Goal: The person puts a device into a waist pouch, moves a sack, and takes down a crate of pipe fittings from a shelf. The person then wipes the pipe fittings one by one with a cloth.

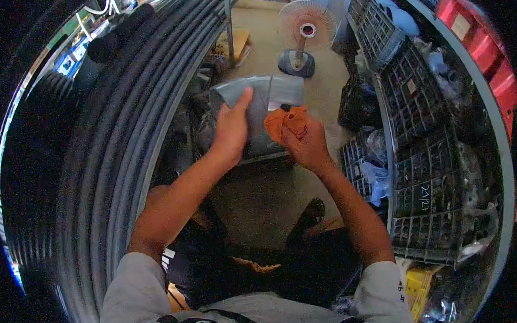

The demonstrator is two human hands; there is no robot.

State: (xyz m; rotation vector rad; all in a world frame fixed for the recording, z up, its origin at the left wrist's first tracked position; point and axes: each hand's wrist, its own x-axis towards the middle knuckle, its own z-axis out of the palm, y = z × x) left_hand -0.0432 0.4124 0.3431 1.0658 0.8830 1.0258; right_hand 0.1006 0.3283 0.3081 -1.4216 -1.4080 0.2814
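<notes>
A wide grey plastic pipe fitting [259, 99] lies in front of me, with a dark seam line running across it and an opening at its left end. My left hand [232, 128] holds its left part, thumb stretched along the near surface; the other fingers are mostly hidden. My right hand [308, 142] is closed around a crumpled orange cloth [283, 123], which is against the fitting's right part. A small dark spot or piece [285, 107] shows at the cloth's upper edge; I cannot make out what it is.
Long dark grey pipes [134, 114] are stacked on a rack at left. Black crates [422, 195] with bagged parts fill shelves at right, below a red bin [476, 45]. A standing fan [307, 30] is ahead on the floor. A yellow crate [418, 287] sits low at right.
</notes>
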